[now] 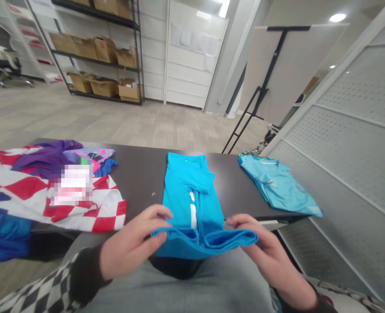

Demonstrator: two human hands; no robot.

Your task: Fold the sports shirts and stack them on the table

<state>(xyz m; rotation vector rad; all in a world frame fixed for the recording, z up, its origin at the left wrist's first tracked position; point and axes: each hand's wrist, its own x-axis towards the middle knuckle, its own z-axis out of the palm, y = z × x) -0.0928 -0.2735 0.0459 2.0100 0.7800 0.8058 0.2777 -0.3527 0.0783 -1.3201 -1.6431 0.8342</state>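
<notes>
Both of your hands grip the near end of the blue shirt (177, 198): your left hand (130, 248) pinches its left corner between thumb and fingers, and your right hand (270, 248) holds the right corner with its fingers curled about the cloth. Between your fingers that end is doubled into loops and lifted over your lap, while the rest of the shirt stretches away from them, flat on the dark counter (138, 167), with one sleeve laid across it.

The counter has a smooth, faintly shiny top. Just ahead of your left fingers lies a small thing (153, 194), too tiny to make out. To their left spreads a checked cloth (105, 224) in red and white, with a purple cloth (40, 158) beyond it and a blue bundle (5, 237) at the near edge. Ahead and right of your right fingers rests a teal pile (283, 184).

Far beyond your fingers, past the patterned grey floor (140, 121), stands a black rack (96, 61) of cartons. To the right are a board (305, 65) on a black stand and a perforated partition (352, 100).
</notes>
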